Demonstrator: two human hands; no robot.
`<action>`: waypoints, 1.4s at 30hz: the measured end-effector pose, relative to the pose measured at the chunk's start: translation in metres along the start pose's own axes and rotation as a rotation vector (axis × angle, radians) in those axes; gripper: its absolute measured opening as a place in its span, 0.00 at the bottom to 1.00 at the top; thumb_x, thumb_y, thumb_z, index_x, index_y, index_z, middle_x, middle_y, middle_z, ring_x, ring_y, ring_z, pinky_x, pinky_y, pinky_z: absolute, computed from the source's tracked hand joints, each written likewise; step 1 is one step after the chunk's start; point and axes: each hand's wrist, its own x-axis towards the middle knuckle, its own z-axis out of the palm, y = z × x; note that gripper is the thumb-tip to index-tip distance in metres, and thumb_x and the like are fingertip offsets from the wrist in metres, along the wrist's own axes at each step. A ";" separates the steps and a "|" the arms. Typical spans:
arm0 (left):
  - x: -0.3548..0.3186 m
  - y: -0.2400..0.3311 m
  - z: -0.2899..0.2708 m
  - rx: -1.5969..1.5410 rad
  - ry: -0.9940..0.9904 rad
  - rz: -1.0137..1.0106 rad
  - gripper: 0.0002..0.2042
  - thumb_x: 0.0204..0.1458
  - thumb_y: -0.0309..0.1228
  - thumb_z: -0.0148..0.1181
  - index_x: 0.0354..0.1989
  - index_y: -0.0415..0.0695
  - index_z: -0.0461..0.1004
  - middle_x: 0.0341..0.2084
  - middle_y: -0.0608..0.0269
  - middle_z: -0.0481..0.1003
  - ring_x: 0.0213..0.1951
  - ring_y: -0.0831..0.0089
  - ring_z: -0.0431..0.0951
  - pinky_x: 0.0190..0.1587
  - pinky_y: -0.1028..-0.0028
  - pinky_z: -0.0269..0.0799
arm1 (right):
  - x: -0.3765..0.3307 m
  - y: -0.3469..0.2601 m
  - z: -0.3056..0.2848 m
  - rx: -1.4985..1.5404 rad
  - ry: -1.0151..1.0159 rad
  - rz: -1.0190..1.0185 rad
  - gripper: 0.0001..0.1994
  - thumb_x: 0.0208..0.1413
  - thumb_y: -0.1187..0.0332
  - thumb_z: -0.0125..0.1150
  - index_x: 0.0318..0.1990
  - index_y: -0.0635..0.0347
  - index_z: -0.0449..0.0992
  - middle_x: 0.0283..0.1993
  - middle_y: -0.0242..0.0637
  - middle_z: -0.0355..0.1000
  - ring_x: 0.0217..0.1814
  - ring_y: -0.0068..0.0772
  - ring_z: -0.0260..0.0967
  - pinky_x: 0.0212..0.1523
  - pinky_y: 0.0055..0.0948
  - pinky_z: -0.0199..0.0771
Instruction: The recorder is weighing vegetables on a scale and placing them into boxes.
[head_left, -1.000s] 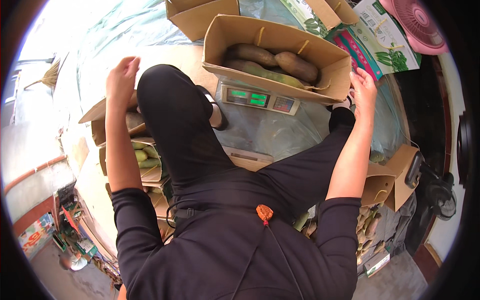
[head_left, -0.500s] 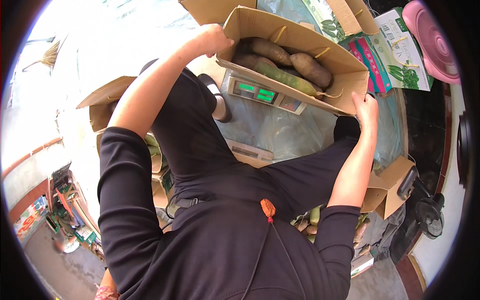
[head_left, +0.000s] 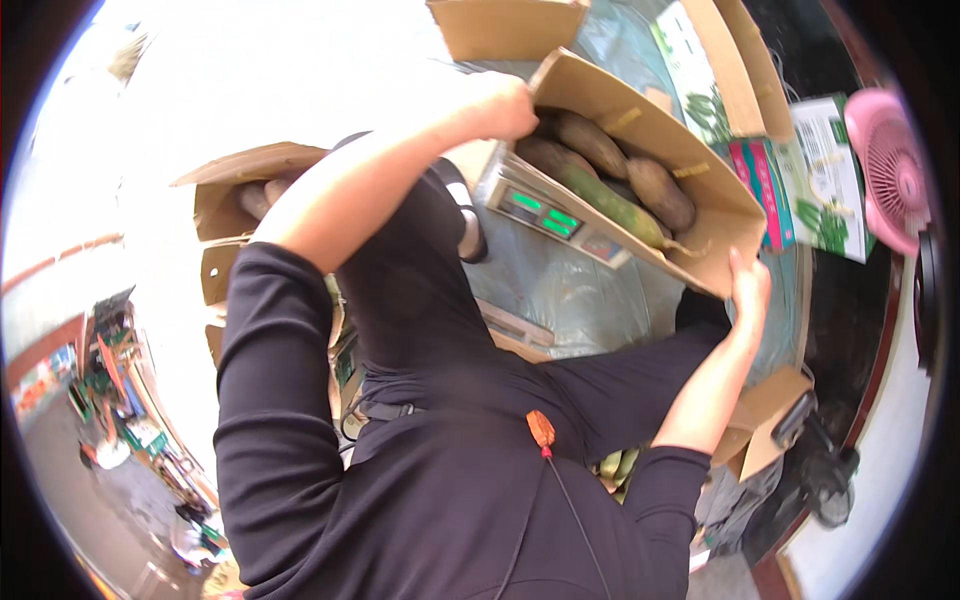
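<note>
An open cardboard box (head_left: 727, 222) holds several long radishes, among them a green radish (head_left: 615, 208) and a brownish radish (head_left: 660, 195) with soil on its skin. At the box's upper left corner my left hand (head_left: 508, 108) is closed on the cardboard. My right hand (head_left: 750, 285) grips the lower right corner, thumb on the rim. Just below the box's near wall a digital scale (head_left: 590, 243) shows its lit green display. The box hides most of the scale, so I cannot tell whether it rests on the weighing plate.
Another cardboard box (head_left: 510, 30) stands beyond, and a further box (head_left: 735, 60) at the upper right. Printed cartons (head_left: 825, 180) and a pink fan (head_left: 885, 170) are at the right. A box with radishes (head_left: 225, 205) sits left; a black fan (head_left: 825, 475) stands lower right.
The whole view has shifted, so most things appear farther right and lower. The box has moved slightly right relative to the scale, showing more of its left end. Both hands keep hold.
</note>
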 end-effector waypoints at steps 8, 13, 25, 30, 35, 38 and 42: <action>-0.017 0.012 -0.017 0.086 -0.108 0.039 0.15 0.45 0.35 0.51 0.38 0.46 0.80 0.38 0.55 0.78 0.43 0.60 0.79 0.44 0.65 0.73 | -0.001 0.002 -0.002 -0.014 0.018 -0.015 0.20 0.54 0.59 0.57 0.46 0.69 0.75 0.41 0.48 0.76 0.43 0.38 0.73 0.47 0.36 0.66; -0.028 0.012 -0.028 0.057 -0.062 0.044 0.17 0.49 0.44 0.55 0.36 0.43 0.80 0.36 0.54 0.79 0.40 0.59 0.79 0.42 0.63 0.74 | 0.009 0.011 0.000 -0.034 0.015 -0.048 0.21 0.54 0.59 0.57 0.47 0.70 0.74 0.42 0.47 0.76 0.43 0.36 0.73 0.47 0.35 0.67; -0.030 0.011 -0.029 0.045 -0.089 -0.014 0.12 0.44 0.32 0.54 0.33 0.41 0.80 0.34 0.51 0.79 0.39 0.59 0.80 0.40 0.65 0.75 | 0.009 0.006 0.004 -0.077 0.063 -0.058 0.20 0.53 0.58 0.56 0.45 0.66 0.75 0.40 0.49 0.76 0.43 0.41 0.73 0.46 0.37 0.66; -0.025 -0.008 -0.034 -0.032 0.056 0.056 0.12 0.43 0.32 0.52 0.30 0.40 0.80 0.30 0.48 0.78 0.36 0.55 0.80 0.40 0.63 0.75 | -0.001 -0.023 -0.006 -0.014 0.056 -0.134 0.17 0.54 0.63 0.56 0.44 0.69 0.75 0.39 0.46 0.76 0.41 0.35 0.72 0.46 0.34 0.66; -0.021 -0.035 -0.073 0.021 -0.043 -0.079 0.12 0.43 0.31 0.54 0.35 0.45 0.81 0.35 0.53 0.79 0.41 0.60 0.79 0.43 0.66 0.74 | -0.002 -0.072 0.004 0.170 -0.101 -0.180 0.14 0.53 0.69 0.55 0.40 0.72 0.75 0.36 0.36 0.75 0.38 0.25 0.67 0.43 0.29 0.65; -0.004 -0.086 -0.082 0.011 0.065 -0.165 0.12 0.43 0.28 0.53 0.33 0.37 0.80 0.32 0.47 0.78 0.39 0.61 0.80 0.41 0.66 0.75 | 0.005 -0.119 0.024 0.172 -0.156 -0.250 0.12 0.52 0.69 0.56 0.37 0.72 0.76 0.32 0.36 0.75 0.35 0.24 0.67 0.40 0.28 0.66; 0.003 -0.173 -0.114 0.572 -0.010 0.068 0.10 0.49 0.27 0.50 0.38 0.37 0.73 0.29 0.46 0.76 0.34 0.60 0.78 0.39 0.64 0.73 | -0.004 -0.191 0.068 0.282 -0.248 -0.388 0.12 0.51 0.68 0.58 0.34 0.72 0.76 0.27 0.34 0.74 0.30 0.20 0.65 0.34 0.27 0.67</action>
